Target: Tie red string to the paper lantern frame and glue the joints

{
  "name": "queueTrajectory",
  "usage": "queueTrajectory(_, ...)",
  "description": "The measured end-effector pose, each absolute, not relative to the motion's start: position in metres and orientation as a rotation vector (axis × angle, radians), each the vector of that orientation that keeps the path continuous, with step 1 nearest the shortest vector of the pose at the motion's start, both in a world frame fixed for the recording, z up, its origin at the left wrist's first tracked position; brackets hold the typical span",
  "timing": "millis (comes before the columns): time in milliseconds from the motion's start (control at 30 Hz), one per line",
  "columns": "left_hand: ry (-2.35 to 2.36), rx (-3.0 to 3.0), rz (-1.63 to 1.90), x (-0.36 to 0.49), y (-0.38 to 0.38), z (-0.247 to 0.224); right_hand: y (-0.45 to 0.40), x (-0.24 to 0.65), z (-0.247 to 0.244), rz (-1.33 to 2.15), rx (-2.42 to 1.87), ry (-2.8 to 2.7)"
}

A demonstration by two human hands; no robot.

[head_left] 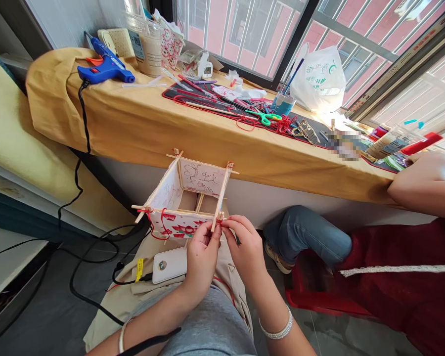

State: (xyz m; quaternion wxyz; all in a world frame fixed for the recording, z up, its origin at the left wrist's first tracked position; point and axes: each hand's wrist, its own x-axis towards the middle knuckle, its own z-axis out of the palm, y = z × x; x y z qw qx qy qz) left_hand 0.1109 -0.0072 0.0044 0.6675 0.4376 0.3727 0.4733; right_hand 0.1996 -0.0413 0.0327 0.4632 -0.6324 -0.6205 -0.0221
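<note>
A box-shaped paper lantern (203, 180) of thin wooden sticks and white panels is above my lap, with its open top facing me. Red flower patterns mark its near panel, and dark writing marks the far one. My left hand (203, 254) pinches its near right corner, where the sticks cross. Just beside it, my right hand (246, 247) has thumb and fingertips pressed together on red cord at the same corner; the fingers partly hide the cord. Another red cord (165, 225) loops from the near left corner. A white power bank (168, 265) with a black cable rests on my lap.
On the cloth-covered ledge (207, 133) are a blue glue gun (106, 64), green scissors (265, 116), a cup of blue liquid (283, 104), drink cups and a white plastic bag (319, 79). Another person's arm (426, 183) rests at right. Black cables (76, 277) hang at left.
</note>
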Motion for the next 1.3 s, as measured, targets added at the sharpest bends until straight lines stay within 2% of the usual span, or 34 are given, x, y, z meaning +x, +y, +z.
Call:
queueTrajectory(333, 0.886, 1.039, 1.079, 0.111, -0.006, 0.000, -0.038, 0.192, 0.031, -0.085, -1.686, -1.562)
queueTrajectory(733, 0.909, 1.038, 1.035, 0.109, -0.006, 0.012, -0.038, 0.194, 0.032, 0.164, -1.672, -1.397)
queueTrajectory(1300, 0.857, 0.992, 1.024, 0.111, -0.007, 0.013, -0.041, 0.193, 0.034, 0.186, -1.653, -1.391)
